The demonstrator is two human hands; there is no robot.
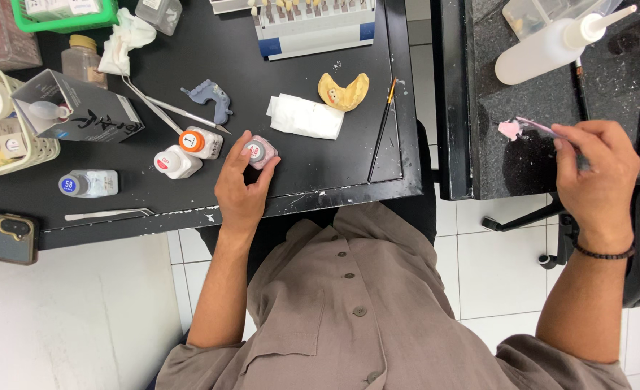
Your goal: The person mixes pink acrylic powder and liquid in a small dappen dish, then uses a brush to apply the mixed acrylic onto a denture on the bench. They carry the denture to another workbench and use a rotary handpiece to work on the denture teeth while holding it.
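My left hand [242, 186] grips a small pink-capped jar [260, 152] lying on the black table [320, 184], thumb and fingers around its lid. My right hand [598, 170] holds a thin pink-handled spatula [540, 128] over a dark stone slab [551, 173] on the right. The spatula's tip touches a small blob of pink paste [510, 129].
Two small white jars [190, 152] lie left of the pink one. Beside them are a blue dental cast [211, 97], long tweezers [168, 108], folded tissue [305, 117], a yellow dental model [344, 91], a brush [382, 130], a white squeeze bottle [551, 43] and a phone [2, 236].
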